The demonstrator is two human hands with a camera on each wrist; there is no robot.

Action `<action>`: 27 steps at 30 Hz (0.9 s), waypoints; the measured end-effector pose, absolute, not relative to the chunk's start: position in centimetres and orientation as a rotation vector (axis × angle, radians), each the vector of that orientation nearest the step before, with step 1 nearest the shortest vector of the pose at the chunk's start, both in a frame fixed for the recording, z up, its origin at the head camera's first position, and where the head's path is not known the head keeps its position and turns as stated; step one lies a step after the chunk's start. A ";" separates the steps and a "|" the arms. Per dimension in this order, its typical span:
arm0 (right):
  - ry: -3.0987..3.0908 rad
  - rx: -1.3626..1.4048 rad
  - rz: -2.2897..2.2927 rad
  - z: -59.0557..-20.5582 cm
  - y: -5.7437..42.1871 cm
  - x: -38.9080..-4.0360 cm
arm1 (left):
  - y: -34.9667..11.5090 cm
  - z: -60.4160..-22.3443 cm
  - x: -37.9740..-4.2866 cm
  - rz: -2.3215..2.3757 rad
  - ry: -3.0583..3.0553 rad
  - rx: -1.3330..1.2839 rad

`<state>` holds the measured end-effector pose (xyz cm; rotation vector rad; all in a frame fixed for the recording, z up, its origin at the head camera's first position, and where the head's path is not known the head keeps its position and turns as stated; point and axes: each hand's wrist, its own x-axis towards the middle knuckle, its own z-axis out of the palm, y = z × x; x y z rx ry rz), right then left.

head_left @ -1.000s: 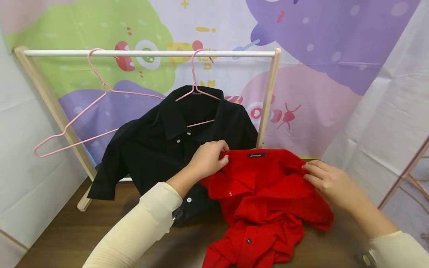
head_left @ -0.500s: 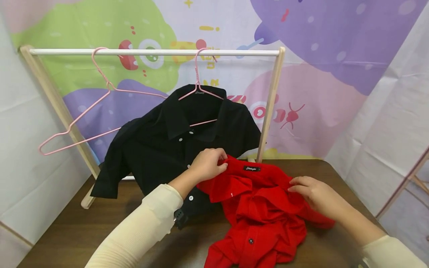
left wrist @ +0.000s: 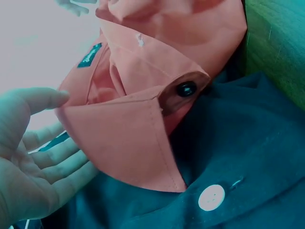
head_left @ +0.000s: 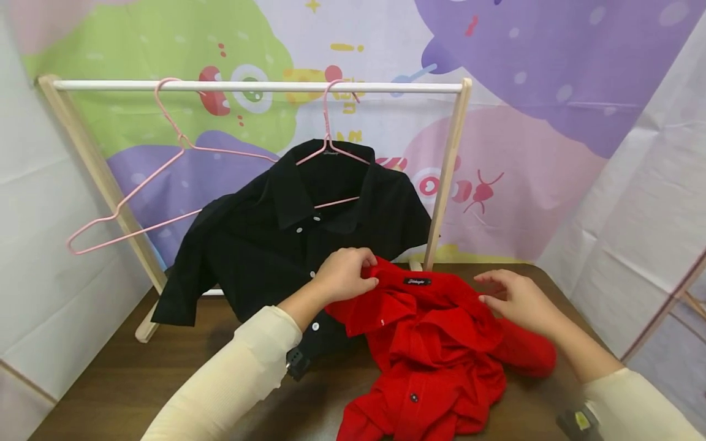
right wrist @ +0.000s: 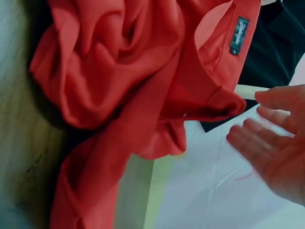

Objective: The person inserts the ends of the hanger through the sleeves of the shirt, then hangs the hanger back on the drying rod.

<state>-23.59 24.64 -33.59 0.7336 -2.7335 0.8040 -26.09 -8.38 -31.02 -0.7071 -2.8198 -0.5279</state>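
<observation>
A crumpled red shirt (head_left: pixel 425 343) with a black neck label lies partly on the table, its collar raised. My left hand (head_left: pixel 346 274) pinches the collar's left side, the thumb in front and the fingers behind, as the left wrist view shows. My right hand (head_left: pixel 521 300) is just off the collar's right side, its fingers relaxed and apart; in the right wrist view a gap shows between those fingers (right wrist: pixel 257 143) and the red cloth. Behind the red shirt, a black shirt (head_left: pixel 237 257) with white buttons hangs on a pink hanger (head_left: pixel 326 116).
A rack with a white rail (head_left: pixel 254 86) and wooden legs (head_left: pixel 448 177) stands at the table's back. A second pink hanger (head_left: pixel 149 190) hangs bare at its left. The brown wooden table (head_left: pixel 121 392) spreads below; a cartoon-print cloth (head_left: pixel 513 202) hangs behind.
The red collar has sunk lower, still in my left hand. My right hand has come inward from the shirt's right shoulder, then drawn its fingers off the cloth.
</observation>
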 end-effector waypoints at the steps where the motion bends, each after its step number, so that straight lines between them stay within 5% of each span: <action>1: -2.777 0.702 0.800 -33.4 24.5 -23.7 | -8.4 -31.0 -26.0 -0.514 -2.819 -0.711; 27: -3.042 0.413 0.915 -33.6 23.2 -25.2 | -10.1 -30.8 -23.8 -0.513 -2.754 -0.797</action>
